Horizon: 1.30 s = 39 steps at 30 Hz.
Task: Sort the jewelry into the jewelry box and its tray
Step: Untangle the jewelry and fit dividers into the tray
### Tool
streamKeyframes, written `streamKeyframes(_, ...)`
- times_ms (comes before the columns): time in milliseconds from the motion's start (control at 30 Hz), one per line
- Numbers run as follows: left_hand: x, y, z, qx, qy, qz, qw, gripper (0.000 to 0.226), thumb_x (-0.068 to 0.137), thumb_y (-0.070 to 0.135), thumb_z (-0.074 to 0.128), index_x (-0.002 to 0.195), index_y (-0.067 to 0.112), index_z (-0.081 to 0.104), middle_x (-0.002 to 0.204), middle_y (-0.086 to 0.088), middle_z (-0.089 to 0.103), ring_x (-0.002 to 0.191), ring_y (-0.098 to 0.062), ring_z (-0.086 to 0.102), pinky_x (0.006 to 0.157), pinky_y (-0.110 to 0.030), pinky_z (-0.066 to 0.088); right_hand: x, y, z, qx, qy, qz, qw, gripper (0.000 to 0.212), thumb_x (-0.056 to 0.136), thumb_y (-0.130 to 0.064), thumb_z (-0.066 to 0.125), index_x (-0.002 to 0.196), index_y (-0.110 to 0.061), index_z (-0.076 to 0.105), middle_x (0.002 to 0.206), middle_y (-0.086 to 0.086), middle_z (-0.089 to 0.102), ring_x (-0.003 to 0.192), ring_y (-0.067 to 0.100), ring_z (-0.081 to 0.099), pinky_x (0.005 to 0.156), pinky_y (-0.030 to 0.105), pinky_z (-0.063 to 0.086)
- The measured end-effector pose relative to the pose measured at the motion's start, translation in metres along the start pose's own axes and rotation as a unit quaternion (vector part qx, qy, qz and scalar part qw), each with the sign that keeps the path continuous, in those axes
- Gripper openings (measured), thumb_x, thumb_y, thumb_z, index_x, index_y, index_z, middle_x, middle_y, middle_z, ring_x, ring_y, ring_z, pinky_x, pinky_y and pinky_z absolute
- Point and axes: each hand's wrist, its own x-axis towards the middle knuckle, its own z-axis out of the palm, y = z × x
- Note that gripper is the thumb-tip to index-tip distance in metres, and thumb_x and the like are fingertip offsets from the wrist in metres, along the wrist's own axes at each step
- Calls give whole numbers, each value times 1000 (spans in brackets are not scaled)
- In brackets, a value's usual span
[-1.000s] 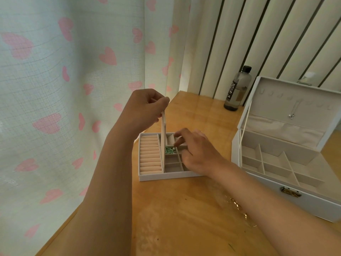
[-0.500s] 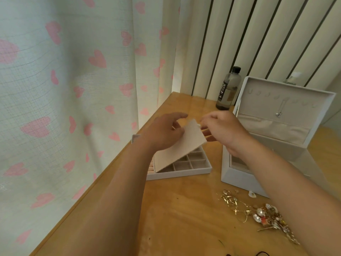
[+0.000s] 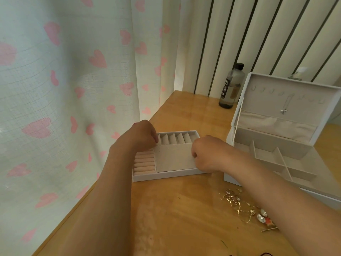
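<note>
**Both hands on the tray panel, jewelry loose on the table**

Nearest to me is the glossy, honey-coloured wooden table. At my 4 o'clock the jewelry lies in a tangled heap on it: thin gold chains, a few pearly drops and a red bit, partly hidden under my right forearm. It sits well apart from both sets of fingers and outside any compartment.

At centre is the tray, a shallow white rectangle lined in soft beige. It has padded ring rolls down its 9 o'clock side and a row of narrow slots along its 12 o'clock edge. A flat beige panel, speckled with tiny holes, lies over the middle.

My left hand has its fingers curled down at the panel's 11 o'clock corner. The knuckles hide the tips, so I cannot tell whether it grasps. My right hand is clenched on the panel's 3 o'clock edge, thumb and fingers pinching it.

At the tray's 3 o'clock the jewelry box stands open, white outside, with beige dividers. A silver pendant hangs from a hook in the lid.

Farther off at 1 o'clock stands a dark-capped bottle. A heart-printed curtain fills 9 to 11 o'clock.
</note>
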Motion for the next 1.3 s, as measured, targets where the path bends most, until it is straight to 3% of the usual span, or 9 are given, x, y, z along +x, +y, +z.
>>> streamKeyframes(100, -3, 2, 1, -14, -5, 13, 1000, 3, 82, 17, 76, 79, 17, 76, 78, 2, 69, 76, -13, 63, 63, -22, 48, 1, 4, 0, -1, -18, 4, 1000, 26, 79, 2, 45, 58, -12, 41, 63, 3, 39, 61, 19, 40, 49, 27, 29)
streamKeyframes(200, -3, 3, 5, -20, -14, 17, 1000, 9, 79, 26, 81, 77, 21, 73, 78, 4, 68, 77, -12, 64, 67, -27, 52, 2, 12, 5, 20, -15, 13, 1000, 17, 75, 2, 44, 62, -4, 54, 65, 8, 47, 64, 24, 47, 53, 33, 36)
streamKeyframes(300, -3, 6, 8, -13, -20, 18, 1000, 10, 78, 23, 80, 78, 20, 70, 82, 2, 68, 79, -15, 65, 71, -32, 56, 1, 17, 0, 65, -1, 7, 998, 33, 80, -1, 45, 95, -4, 74, 98, 12, 72, 92, 28, 66, 78, 42, 59)
streamKeyframes(400, -4, 14, 9, 3, -21, 27, 999, 8, 81, 17, 77, 77, 16, 69, 82, -1, 67, 77, -16, 63, 66, -29, 53, 2, 16, -1, 52, 20, 6, 998, 39, 87, -3, 43, 117, -5, 68, 121, 14, 65, 112, 30, 60, 95, 46, 53)
streamKeyframes(733, -7, 57, 37, 102, -6, 82, 991, 17, 93, 12, 59, 105, 19, 70, 110, -4, 62, 100, -25, 61, 88, -38, 54, 2, 10, 18, 4, 11, -19, 1000, 35, 89, -6, 48, 119, -15, 64, 110, 7, 62, 99, 25, 58, 74, 30, 49)
streamKeyframes(933, -13, 74, 49, 226, -21, 125, 966, 25, 94, 21, 53, 71, 19, 44, 86, -3, 53, 98, -26, 59, 78, -35, 48, 2, 0, 35, 57, 25, -2, 998, 31, 89, -9, 52, 118, -12, 61, 117, 8, 58, 100, 25, 60, 84, 35, 54)
streamKeyframes(1133, -35, 72, 54, 202, -25, 105, 973, 19, 93, 28, 52, 98, 11, 57, 120, -11, 54, 119, -30, 48, 93, -37, 40, 2, -8, 46, 186, 84, 130, 970, 46, 93, -24, 54, 136, -13, 39, 148, 20, 25, 134, 38, 35, 101, 43, 45)
streamKeyframes(1233, -47, 53, 48, 133, 67, 34, 988, 41, 93, 32, 50, 131, 18, 56, 134, -10, 49, 124, -32, 47, 101, -42, 41, 3, -11, 41, 241, 70, 186, 950, 58, 93, -19, 49, 147, -13, 28, 146, 20, 32, 127, 38, 46, 96, 40, 48)
streamKeyframes(1300, -55, 32, 44, 126, 112, -39, 985, 44, 92, 39, 49, 133, 21, 50, 133, -12, 47, 123, -33, 44, 101, -44, 40, 2, -12, 40, 261, 76, 195, 943, 56, 91, -14, 46, 145, -11, 33, 141, 18, 40, 123, 37, 49, 93, 39, 48)
